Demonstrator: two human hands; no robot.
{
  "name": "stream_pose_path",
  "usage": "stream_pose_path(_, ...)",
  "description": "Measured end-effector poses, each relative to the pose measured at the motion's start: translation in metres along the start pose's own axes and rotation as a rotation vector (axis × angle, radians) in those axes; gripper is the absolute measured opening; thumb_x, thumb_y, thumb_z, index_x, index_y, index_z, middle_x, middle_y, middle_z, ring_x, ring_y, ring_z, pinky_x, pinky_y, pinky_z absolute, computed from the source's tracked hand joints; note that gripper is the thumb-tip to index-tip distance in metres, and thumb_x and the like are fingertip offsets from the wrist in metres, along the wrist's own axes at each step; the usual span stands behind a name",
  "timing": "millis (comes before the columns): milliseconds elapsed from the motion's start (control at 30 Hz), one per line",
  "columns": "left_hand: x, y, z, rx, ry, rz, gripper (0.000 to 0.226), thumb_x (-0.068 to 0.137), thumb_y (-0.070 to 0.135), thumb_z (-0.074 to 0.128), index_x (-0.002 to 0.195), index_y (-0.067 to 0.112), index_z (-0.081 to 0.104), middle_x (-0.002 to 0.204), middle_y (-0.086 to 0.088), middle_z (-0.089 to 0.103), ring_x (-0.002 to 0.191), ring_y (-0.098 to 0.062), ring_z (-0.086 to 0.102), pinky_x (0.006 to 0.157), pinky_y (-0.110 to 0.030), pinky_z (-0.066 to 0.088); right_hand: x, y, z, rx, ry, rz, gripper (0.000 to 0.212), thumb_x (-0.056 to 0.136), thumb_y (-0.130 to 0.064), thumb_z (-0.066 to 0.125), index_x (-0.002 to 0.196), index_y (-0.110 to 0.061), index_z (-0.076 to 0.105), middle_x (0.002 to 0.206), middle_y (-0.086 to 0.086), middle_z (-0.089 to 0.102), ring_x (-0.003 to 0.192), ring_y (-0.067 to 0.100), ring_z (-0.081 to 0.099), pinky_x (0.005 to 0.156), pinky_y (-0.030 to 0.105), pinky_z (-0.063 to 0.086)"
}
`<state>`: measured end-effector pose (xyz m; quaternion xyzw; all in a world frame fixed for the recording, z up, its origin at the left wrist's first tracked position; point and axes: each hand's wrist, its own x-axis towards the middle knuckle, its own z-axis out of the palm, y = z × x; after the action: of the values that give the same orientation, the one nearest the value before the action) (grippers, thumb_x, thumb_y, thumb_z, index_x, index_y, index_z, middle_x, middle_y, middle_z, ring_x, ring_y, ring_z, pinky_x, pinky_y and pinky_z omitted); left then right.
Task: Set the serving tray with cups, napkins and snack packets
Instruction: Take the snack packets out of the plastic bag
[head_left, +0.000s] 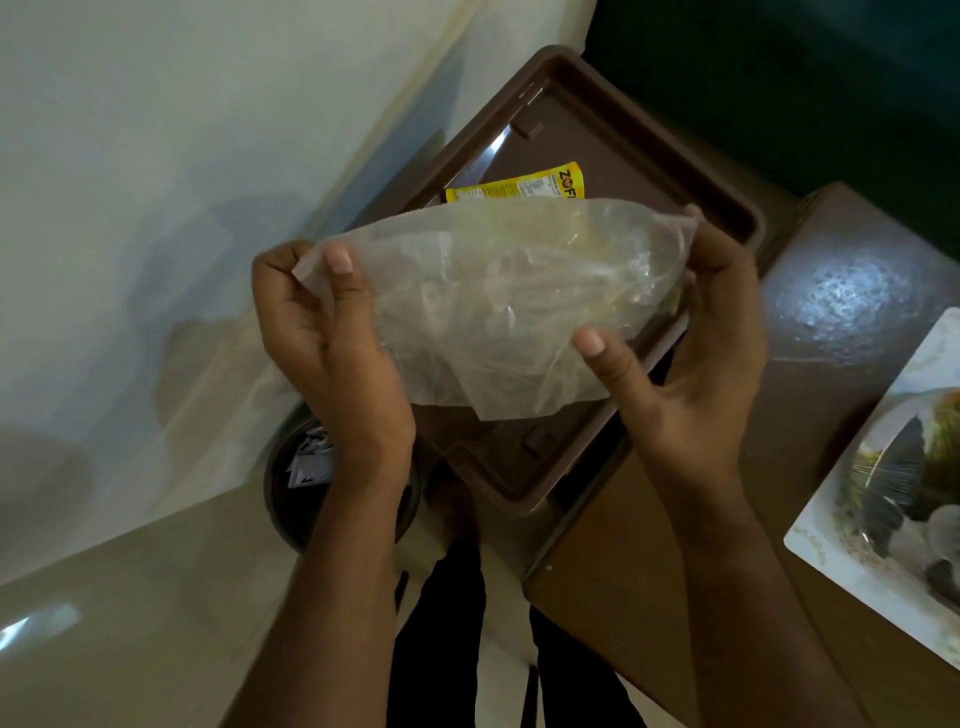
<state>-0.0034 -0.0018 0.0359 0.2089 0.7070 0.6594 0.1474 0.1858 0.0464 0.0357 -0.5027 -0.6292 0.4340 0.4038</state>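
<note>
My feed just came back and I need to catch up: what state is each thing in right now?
Plastic bag: clear, crumpled, held up over the tray by both hands.
Left hand: grip closed on the bag's left edge.
Right hand: grip closed on the bag's right end.
Tray: brown, flat on the table.
Yellow packet: lying in the tray, partly hidden.
Dark bowl: low down, holding small sachets.

The brown tray (675, 156) is screened from above by a clear plastic bag (498, 306) stretched between both hands. A yellow packet (519, 188) occupies its far floor; bare floor is seen beyond. The worktop (841, 291) rightward is open up to a picture plate (883, 493).
</note>
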Motion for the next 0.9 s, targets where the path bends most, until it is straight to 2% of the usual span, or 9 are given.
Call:
stream_pose_path(167,0.006,-0.004,-0.003,0.072,0.039,0.034,0.016,0.104,0.012,0.059,0.1,0.006,0.046,0.083,0.006,0.048,0.073,-0.002,0.05,0.072,-0.02,0.046,0.0,0.0,0.003,0.037,-0.053,0.049,0.084,0.078,-0.008,0.092,0.14,0.01,0.04,0.135,0.011,0.055,0.125,0.021,0.062,0.093,0.03,0.059)
stream_pose_path(333,0.007,-0.002,0.0,0.235,-0.029,0.135,0.024,0.105,0.024,0.056,0.091,0.022,0.036,0.074,0.026,0.044,0.064,0.004,0.042,0.068,-0.009,0.035,0.003,0.003,0.004,0.032,0.089,0.162,0.093,0.078,-0.005,0.091,0.148,-0.002,0.031,0.123,0.014,0.07,0.106,0.016,0.076,0.085,0.029,0.064)
stream_pose_path(400,0.003,0.001,0.002,0.248,-0.134,0.111,0.032,0.101,0.032,0.062,0.1,0.014,0.035,0.09,0.025,0.042,0.082,0.008,0.053,0.075,-0.009,0.043,0.006,0.005,0.005,-0.039,0.151,0.181,0.08,0.076,-0.008,0.092,0.141,-0.004,0.047,0.122,0.011,0.072,0.103,0.015,0.076,0.083,0.021,0.063)
stream_pose_path(467,-0.002,0.002,0.001,0.227,-0.289,0.053,0.056,0.091,0.042,0.078,0.115,0.012,0.037,0.108,0.015,0.045,0.115,-0.006,0.06,0.086,-0.024,0.056,0.007,0.008,0.007,-0.167,0.218,0.142,0.047,0.077,-0.011,0.091,0.115,-0.002,0.066,0.109,0.006,0.075,0.091,0.004,0.074,0.073,0.009,0.057)
stream_pose_path(533,-0.012,0.005,0.002,0.289,-0.42,0.089,0.073,0.08,0.014,0.089,0.13,-0.002,0.038,0.117,0.015,0.042,0.125,0.009,0.051,0.091,-0.014,0.053,0.006,0.01,0.009,-0.268,0.281,0.082,0.026,0.079,-0.009,0.087,0.097,-0.005,0.068,0.089,-0.001,0.07,0.071,0.0,0.066,0.059,0.012,0.051)
stream_pose_path(567,-0.019,0.004,0.004,0.323,-0.466,0.123,0.077,0.073,-0.004,0.088,0.132,-0.011,0.038,0.118,0.016,0.039,0.119,0.023,0.045,0.09,-0.005,0.048,0.004,0.012,0.01,-0.316,0.304,0.048,0.021,0.08,-0.007,0.084,0.09,-0.006,0.066,0.081,0.0,0.066,0.064,0.009,0.062,0.055,0.022,0.05)
stream_pose_path(633,-0.031,0.001,0.009,0.296,-0.484,0.113,0.076,0.069,-0.019,0.08,0.132,-0.014,0.038,0.121,0.019,0.039,0.112,0.029,0.046,0.087,-0.001,0.047,0.0,0.015,0.015,-0.424,0.308,-0.021,0.016,0.078,0.001,0.076,0.082,-0.003,0.061,0.072,0.006,0.058,0.06,0.023,0.052,0.052,0.039,0.043)
stream_pose_path(733,-0.043,-0.003,0.019,0.2,-0.404,-0.059,0.063,0.077,-0.018,0.072,0.13,-0.001,0.042,0.119,0.016,0.051,0.109,0.01,0.062,0.08,-0.013,0.057,-0.007,0.01,0.027,-0.55,0.255,-0.11,0.014,0.072,0.006,0.07,0.083,0.0,0.063,0.076,0.01,0.057,0.066,0.022,0.048,0.058,0.028,0.031)
stream_pose_path(900,-0.053,-0.003,0.026,-0.067,-0.375,-0.343,0.055,0.088,-0.013,0.064,0.132,0.012,0.044,0.132,-0.014,0.061,0.115,-0.024,0.069,0.087,-0.032,0.061,-0.01,0.001,0.038,-0.382,-0.033,-0.214,0.024,0.081,-0.01,0.071,0.102,0.001,0.073,0.095,0.013,0.068,0.091,0.028,0.065,0.076,0.039,0.052)
